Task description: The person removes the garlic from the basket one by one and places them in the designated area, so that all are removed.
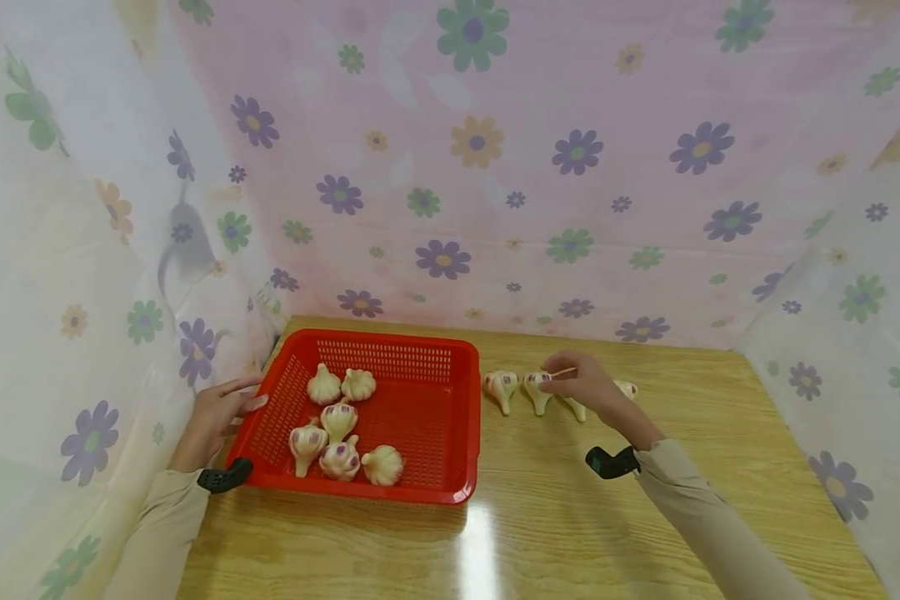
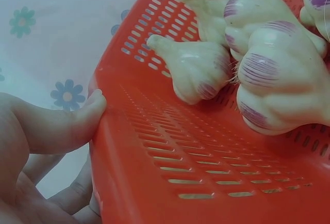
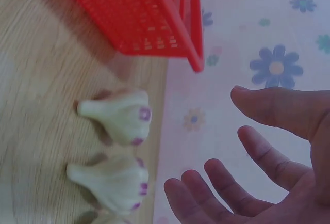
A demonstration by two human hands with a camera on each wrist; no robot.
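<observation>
Our right hand [image 1: 588, 385], fingers spread and empty, hovers by the garlic bulbs [image 1: 501, 383] at the red basket's [image 1: 420, 493] three o'clock; our left hand [image 1: 213, 421] touches its nine-o'clock rim. We'd pinch the bulbs' fat bodies (probably light, firm, slippery).

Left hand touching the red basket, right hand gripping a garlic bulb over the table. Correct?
One error: the right hand isn't gripping a bulb; the right wrist view shows its fingers apart, holding nothing. The left hand does touch the red basket.
</observation>
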